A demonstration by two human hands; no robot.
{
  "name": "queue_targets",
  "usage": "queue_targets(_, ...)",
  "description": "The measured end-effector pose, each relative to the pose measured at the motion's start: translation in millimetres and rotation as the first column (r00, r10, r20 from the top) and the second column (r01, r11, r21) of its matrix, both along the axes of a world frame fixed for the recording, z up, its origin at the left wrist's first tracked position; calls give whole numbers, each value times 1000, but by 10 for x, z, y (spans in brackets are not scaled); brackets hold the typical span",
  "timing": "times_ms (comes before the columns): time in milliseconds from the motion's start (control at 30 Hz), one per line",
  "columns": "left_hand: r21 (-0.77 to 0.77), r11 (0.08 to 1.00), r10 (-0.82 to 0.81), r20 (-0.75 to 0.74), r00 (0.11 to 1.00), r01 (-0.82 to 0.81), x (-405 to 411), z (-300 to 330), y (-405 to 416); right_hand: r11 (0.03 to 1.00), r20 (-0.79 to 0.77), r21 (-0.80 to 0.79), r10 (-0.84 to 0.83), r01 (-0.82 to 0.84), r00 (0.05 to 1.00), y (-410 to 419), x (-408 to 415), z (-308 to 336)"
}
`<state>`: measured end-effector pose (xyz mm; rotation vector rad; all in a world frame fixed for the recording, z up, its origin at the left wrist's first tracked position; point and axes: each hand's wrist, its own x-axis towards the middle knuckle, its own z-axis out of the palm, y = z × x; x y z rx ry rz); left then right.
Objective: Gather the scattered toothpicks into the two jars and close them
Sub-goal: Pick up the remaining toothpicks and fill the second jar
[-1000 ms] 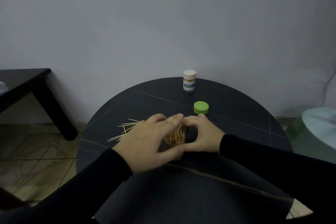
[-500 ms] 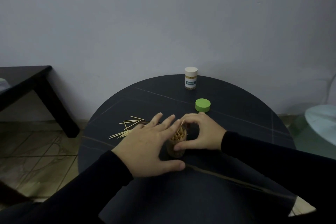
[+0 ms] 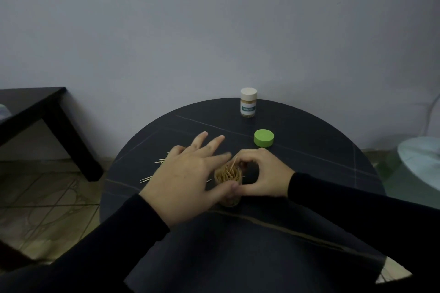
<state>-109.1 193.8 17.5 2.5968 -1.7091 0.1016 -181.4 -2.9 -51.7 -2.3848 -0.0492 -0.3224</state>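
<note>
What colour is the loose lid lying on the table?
Green: the loose lid shows best in the head view.

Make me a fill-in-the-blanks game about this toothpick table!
1. The loose lid on the table is coloured ____.
2. The right hand holds the open ____, full of toothpicks.
3. The far jar has its white lid ____.
4. Scattered toothpicks lie beside the ____ hand.

Missing words: green; jar; on; left

The counter looks like dark matt stone with thin pale veins. The toothpicks are pale bare wood inside a clear plastic jar. The green lid looks smooth, matt plastic. The sleeves are black matt cloth.
</note>
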Motion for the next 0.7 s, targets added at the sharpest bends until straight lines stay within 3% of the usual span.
queue_targets(267,195,979,67,-3,998,-65,-162,-128,-15,999,14,37,24,-24,1000,0,3,20)
queue_targets(467,99,992,76,80,994,-83,-149,-96,-35,999,6,25,32,-32,999,-14,10,6)
queue_targets(600,188,981,39,70,997,-51,-152,-103,-31,998,36,53,31,-33,999,-3,1,4)
queue_targets(700,100,994,47,69,997,-54,-91,-66,2,998,32,38,44,-45,999,-4,5,12)
